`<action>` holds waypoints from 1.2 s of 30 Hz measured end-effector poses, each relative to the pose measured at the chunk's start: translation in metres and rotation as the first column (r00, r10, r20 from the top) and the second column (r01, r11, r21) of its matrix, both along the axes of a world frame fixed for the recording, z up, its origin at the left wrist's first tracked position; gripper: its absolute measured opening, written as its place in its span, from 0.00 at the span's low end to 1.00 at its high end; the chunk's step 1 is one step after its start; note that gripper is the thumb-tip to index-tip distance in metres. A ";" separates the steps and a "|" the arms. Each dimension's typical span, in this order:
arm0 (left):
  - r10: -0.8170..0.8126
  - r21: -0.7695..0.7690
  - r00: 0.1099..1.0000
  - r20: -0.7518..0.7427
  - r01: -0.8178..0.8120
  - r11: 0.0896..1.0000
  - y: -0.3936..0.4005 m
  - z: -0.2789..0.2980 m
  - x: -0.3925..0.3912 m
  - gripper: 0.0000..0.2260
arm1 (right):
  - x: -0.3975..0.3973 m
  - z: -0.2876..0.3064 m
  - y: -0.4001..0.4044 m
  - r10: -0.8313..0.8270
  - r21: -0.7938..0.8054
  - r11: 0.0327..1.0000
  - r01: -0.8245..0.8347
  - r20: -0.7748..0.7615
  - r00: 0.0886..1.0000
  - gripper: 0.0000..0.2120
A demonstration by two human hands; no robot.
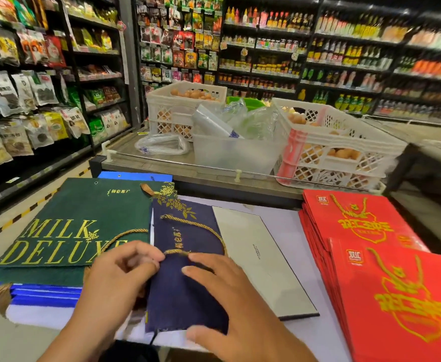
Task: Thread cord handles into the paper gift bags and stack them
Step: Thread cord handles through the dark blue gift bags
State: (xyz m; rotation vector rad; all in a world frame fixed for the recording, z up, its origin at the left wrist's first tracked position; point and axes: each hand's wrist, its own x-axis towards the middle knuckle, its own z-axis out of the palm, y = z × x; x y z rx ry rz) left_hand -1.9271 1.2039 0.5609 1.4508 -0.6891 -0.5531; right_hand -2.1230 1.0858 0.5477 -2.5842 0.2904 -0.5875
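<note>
A navy paper gift bag [185,239] lies flat in the middle of the table, with a gold cord handle [201,226] looped across its face. My left hand [117,278] pinches the gold cord at the bag's upper part. My right hand [229,296] lies flat on the navy bag with its fingers spread, pressing it down. To the left lies a dark green "MILK DELUXE" bag [78,220] on a stack of blue bags [44,296]. A stack of red bags [371,257] with gold cords sits on the right.
A white flat sheet or board [263,257] lies under the navy bag's right side. Behind the table a counter holds white crates of eggs [331,142], a clear plastic tub [235,152] and plastic bags [161,145]. Store shelves line the left and back.
</note>
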 end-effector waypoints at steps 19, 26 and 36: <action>-0.223 -0.090 0.884 0.411 0.283 0.955 -0.017 0.106 0.016 0.17 | -0.118 0.012 -0.029 -0.706 0.515 0.708 0.483 0.513 0.488 0.14; -0.195 0.096 0.900 0.390 0.170 0.981 -0.041 0.065 -0.043 0.25 | -0.156 0.033 -0.032 -0.767 0.809 0.569 0.148 0.457 0.450 0.19; -0.371 0.284 0.911 0.180 0.313 0.906 -0.074 0.022 -0.116 0.11 | -0.210 0.005 -0.053 -0.796 0.763 0.517 0.390 0.260 0.547 0.16</action>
